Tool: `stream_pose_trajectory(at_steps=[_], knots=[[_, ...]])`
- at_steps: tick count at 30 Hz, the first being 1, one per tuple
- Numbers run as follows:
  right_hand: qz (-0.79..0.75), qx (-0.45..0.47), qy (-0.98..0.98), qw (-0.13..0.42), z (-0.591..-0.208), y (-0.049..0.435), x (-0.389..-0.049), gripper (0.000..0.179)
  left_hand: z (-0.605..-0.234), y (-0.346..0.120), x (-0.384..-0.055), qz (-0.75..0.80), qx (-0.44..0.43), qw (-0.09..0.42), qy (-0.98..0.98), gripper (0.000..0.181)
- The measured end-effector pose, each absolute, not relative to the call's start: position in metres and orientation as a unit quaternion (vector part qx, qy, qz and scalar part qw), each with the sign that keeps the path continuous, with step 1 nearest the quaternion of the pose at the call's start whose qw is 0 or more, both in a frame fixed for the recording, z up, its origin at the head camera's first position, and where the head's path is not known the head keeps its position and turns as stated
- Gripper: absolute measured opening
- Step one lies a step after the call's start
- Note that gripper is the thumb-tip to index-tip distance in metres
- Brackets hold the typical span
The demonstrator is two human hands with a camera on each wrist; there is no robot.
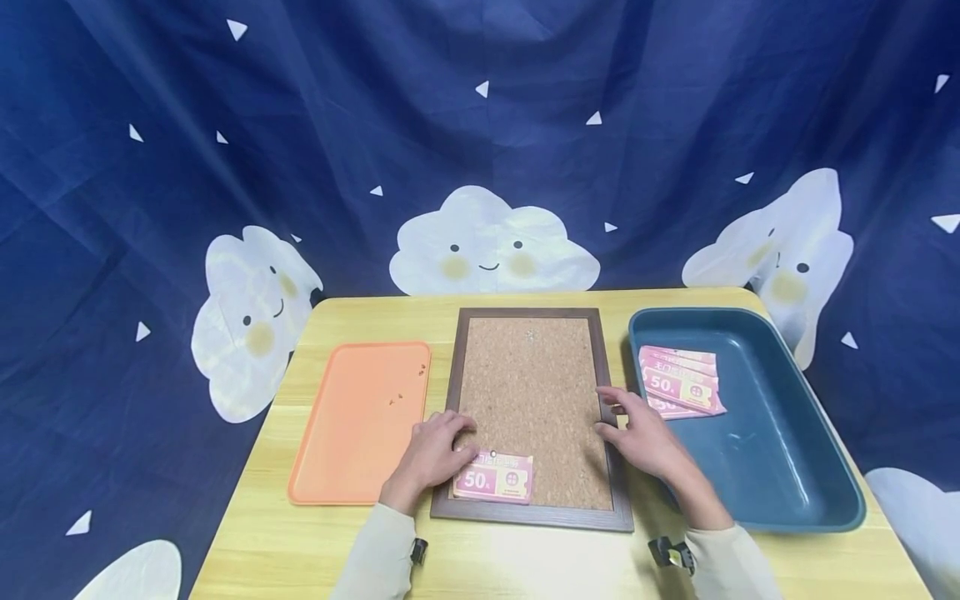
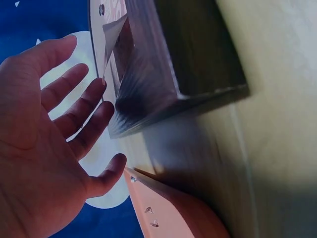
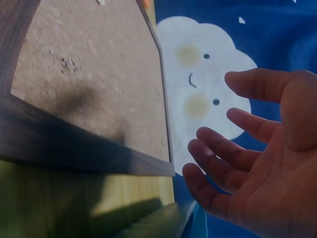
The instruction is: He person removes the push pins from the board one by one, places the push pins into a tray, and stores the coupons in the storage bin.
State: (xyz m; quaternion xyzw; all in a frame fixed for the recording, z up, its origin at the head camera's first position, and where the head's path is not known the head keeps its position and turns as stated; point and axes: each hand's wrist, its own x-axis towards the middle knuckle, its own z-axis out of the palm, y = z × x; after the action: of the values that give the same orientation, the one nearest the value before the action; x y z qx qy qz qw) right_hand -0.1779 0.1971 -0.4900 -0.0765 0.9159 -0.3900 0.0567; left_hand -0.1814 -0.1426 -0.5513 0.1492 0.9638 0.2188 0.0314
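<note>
A cork board (image 1: 536, 400) with a dark wooden frame lies in the middle of the table. At its lower left corner, a pink coupon (image 1: 492, 480) marked 50 hangs from a pushpin (image 1: 492, 454) at its top edge. One edge of this coupon curls up in the left wrist view. My left hand (image 1: 433, 452) hovers over the board's left frame beside the coupon, fingers loosely bent and holding nothing. Over the right frame, my right hand (image 1: 647, 435) has its fingers spread and relaxed, its palm bare in the right wrist view (image 3: 262, 163).
Left of the board lies an orange tray (image 1: 341, 433) with several small pushpins (image 1: 395, 400) on it. A dark teal bin (image 1: 757, 467) stands at the right, with several pink coupons (image 1: 681, 383) fanned at its left side. Behind the table hangs a blue cloud-patterned curtain (image 1: 525, 150).
</note>
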Motion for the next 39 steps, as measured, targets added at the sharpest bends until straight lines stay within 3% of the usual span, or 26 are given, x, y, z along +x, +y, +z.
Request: stream_pose_trajectory(at_steps=[21,39], knots=[[-0.381,-0.103,0.916,0.067,-0.495,0.172,-0.174,0.053,-0.552,-0.138,-0.178,0.216,0.155,0.038,0.963,0.032],[-0.389,-0.104,0.909,0.108,-0.511,0.151,-0.165,0.051,-0.554,-0.136,-0.171,0.217,0.167,0.042,0.961,0.034]])
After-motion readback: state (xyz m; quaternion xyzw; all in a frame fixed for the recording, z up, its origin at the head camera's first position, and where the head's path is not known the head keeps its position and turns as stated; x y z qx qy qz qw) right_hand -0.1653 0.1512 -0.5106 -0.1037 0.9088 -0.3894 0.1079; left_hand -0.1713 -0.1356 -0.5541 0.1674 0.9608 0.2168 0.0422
